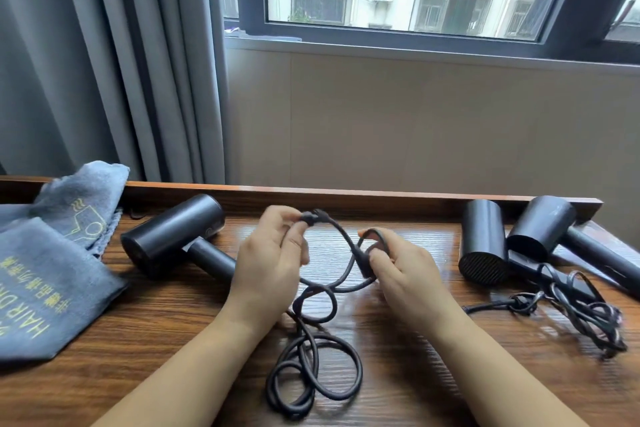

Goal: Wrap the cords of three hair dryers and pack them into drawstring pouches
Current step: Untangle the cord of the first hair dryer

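left hand (273,253) pinches plug (309,218) | right hand (398,265) pinches cord (341,246) | cord runs left-right

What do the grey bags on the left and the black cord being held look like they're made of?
The grey drawstring pouches with yellow print look like soft woven or brushed cloth: matte, creased, slumping in folds. The thick black cord, pinched by the left hand and right hand, looks rubber or plastic sheathed: smooth, faintly shiny, bending in springy loops.
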Demonstrator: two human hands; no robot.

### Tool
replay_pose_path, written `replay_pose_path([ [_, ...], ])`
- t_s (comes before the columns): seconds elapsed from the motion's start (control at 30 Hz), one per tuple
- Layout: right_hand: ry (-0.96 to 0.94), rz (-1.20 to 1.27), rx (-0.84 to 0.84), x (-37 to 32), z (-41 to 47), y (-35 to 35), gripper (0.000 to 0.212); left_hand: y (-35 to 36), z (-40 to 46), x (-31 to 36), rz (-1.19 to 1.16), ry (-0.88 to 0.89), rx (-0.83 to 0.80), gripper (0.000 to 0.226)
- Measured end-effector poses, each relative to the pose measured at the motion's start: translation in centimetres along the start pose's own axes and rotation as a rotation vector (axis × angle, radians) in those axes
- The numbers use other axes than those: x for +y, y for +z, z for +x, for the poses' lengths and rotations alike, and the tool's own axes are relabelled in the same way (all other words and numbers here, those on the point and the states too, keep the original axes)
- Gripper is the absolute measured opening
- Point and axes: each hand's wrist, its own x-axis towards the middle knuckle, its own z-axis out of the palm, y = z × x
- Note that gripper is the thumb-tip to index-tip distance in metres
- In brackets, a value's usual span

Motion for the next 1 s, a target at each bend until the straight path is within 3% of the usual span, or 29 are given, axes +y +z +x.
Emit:
replay_pose_path([
  [0.13,0.32,0.543,-0.069,-0.6,0.1,0.5,0.027,0.0,0.6,0.2,-0.228,-0.208,0.092,0.012],
  [0.23,0.323,0.743,0.01,-0.9,0.4,0.3,0.028,0.3,0.4,0.3,-0.23,-0.229,0.058,0.01],
  [0.3,0.391,0.898,0.015,-1.1,0.5,0.2,0.029,0.2,0.5,0.5,-0.357,-0.291,0.064,0.011],
  [0.37,0.416,1.033,-0.041,-1.1,0.5,0.0,0.027,0.0,0.8,0.8,-0.531,-0.369,0.069,0.01],
  [0.47,0.33,1.182,-0.127,-1.3,0.5,-0.4,0.031,-0.2,0.9,0.9,-0.586,-0.389,0.008,0.015],
  [0.57,0.204,1.294,-0.143,-1.4,0.3,-0.8,0.029,0.1,0.7,0.3,-0.518,-0.39,-0.159,0.023],
  [0.73,0.067,1.31,-0.088,-1.4,0.0,-1.1,0.021,-0.2,-0.4,0.8,0.115,-0.047,-0.408,0.058],
  [0.87,0.064,1.37,0.11,-1.0,0.4,-1.9,0.004,-0.4,-0.7,1.2,0.137,-0.068,-0.568,0.096],
  [0.93,0.075,1.414,0.183,-0.5,0.7,-2.2,0.007,-0.2,-0.9,1.0,0.162,-0.033,-0.65,0.095],
  [1.0,0.044,1.338,0.263,-0.1,0.9,-2.4,0.012,0.0,-0.8,0.7,0.212,0.038,-0.584,0.075],
])
